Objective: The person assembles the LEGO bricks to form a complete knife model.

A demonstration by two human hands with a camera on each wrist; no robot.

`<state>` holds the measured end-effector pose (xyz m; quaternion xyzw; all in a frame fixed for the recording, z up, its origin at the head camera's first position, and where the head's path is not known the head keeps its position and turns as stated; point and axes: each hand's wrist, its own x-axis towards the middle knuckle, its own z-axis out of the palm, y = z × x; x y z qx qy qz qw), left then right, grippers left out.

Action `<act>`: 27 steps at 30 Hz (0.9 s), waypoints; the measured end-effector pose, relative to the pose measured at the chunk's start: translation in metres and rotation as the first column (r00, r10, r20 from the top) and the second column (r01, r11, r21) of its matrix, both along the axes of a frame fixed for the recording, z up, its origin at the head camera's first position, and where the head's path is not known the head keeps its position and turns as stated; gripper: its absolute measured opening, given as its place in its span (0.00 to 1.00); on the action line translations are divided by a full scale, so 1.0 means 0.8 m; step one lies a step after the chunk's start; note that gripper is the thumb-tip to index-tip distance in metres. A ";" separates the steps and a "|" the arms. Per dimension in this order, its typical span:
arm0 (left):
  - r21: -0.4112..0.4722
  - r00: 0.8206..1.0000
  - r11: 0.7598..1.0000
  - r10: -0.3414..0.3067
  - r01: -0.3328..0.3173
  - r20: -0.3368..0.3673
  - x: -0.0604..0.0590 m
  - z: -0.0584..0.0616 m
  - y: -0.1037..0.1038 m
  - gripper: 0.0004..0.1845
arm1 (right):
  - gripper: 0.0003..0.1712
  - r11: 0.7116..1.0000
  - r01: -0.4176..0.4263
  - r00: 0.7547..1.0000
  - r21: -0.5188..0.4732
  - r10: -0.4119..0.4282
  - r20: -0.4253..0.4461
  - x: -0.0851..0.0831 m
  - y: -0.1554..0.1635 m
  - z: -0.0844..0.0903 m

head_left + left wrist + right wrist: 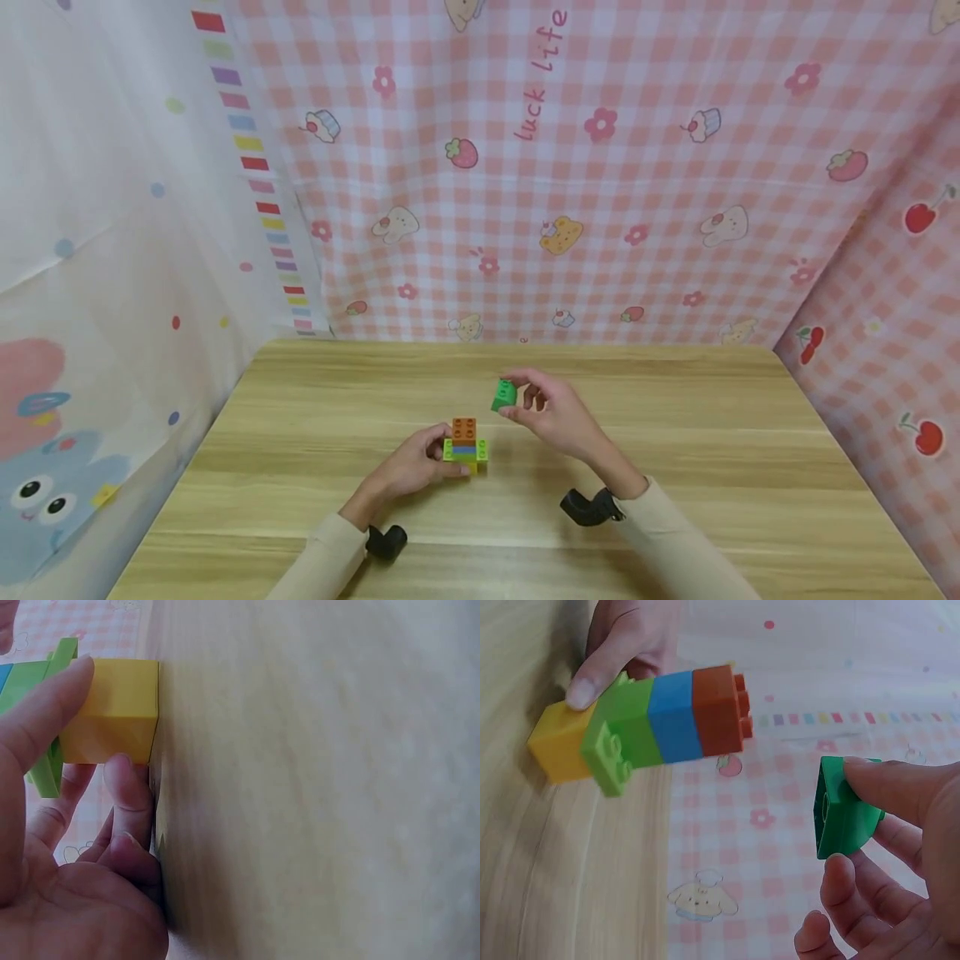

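Note:
A stack of toy building blocks stands upright on the table. From the bottom it goes yellow, a light green plate with studs jutting out at both sides, green, blue and a brown-orange block on top with bare studs. My left hand grips the stack low down, its thumb against the yellow and light green parts. Up and to the right of the stack, my right hand pinches a darker green block in the air, apart from the stack. One side of that block looks curved.
The wooden table reaches back to a pink checked cloth with printed pictures. A white cloth hangs at the left and another checked cloth at the right. Black wrist mounts sit on both forearms.

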<state>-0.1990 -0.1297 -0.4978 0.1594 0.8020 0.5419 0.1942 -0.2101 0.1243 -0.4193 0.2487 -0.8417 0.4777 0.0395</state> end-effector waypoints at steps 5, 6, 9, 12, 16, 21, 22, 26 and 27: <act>0.007 1.000 1.000 -0.008 0.008 0.009 -0.007 -0.014 -0.003 0.18 | 0.22 1.000 -0.020 1.000 0.000 0.020 -0.006 0.000 -0.016 0.003; 0.009 1.000 1.000 -0.007 0.007 0.011 -0.008 -0.015 -0.003 0.18 | 0.21 1.000 -0.029 1.000 0.000 0.029 -0.005 0.001 -0.018 0.003; 0.009 1.000 1.000 -0.005 0.005 0.013 -0.009 -0.016 -0.004 0.19 | 0.22 0.998 -0.069 0.998 -0.003 0.069 -0.010 0.002 -0.027 0.003; -0.004 1.000 1.000 -0.006 0.006 0.005 -0.009 -0.015 -0.005 0.19 | 0.22 0.995 -0.101 0.995 -0.006 0.100 -0.014 0.004 -0.036 0.003; -0.015 1.000 1.000 0.003 -0.003 0.005 -0.008 -0.014 -0.004 0.19 | 0.22 0.991 -0.135 0.991 -0.005 0.135 -0.024 0.007 -0.047 -0.001; 0.003 1.000 1.000 0.005 -0.005 -0.015 0.000 0.003 0.000 0.15 | 0.23 0.991 -0.134 0.991 0.029 0.134 -0.012 0.009 -0.057 -0.009; 0.006 1.000 1.000 0.006 -0.006 -0.018 0.002 0.007 0.001 0.15 | 0.23 0.991 -0.133 0.991 0.034 0.134 -0.008 0.009 -0.059 -0.011; 0.016 1.000 1.000 0.003 -0.002 -0.025 0.008 0.020 0.002 0.14 | 0.22 0.990 -0.130 0.991 0.053 0.130 -0.009 0.008 -0.061 -0.015; 0.014 1.000 1.000 0.002 -0.001 -0.024 0.008 0.020 0.002 0.14 | 0.22 0.990 -0.131 0.991 0.053 0.132 -0.011 0.008 -0.062 -0.015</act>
